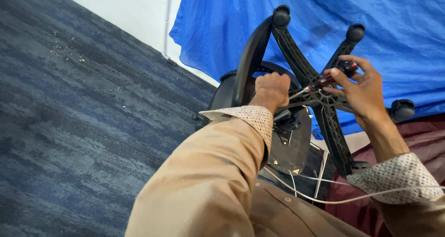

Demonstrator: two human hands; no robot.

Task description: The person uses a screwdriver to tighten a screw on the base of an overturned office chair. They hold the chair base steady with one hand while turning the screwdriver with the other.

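- The right hand [359, 91] is pinching the dark red-and-black handle of a screwdriver [331, 77], fingers closed round it, its metal shaft pointing left towards the hub.
- The left hand [272, 89] is curling into a fist just beside the shaft's tip, seemingly gripping something at the hub; what it holds is hidden.
- The black plastic five-star base [320, 100] of an overturned office chair is lying under both hands, its castor wheels [281, 15] sticking outward.
- A crumpled blue cloth sheet [394, 28] is hanging behind, above dark blue carpet [69, 107].

Chair base [324, 102] ahead; carpet [69, 102] seemingly open.
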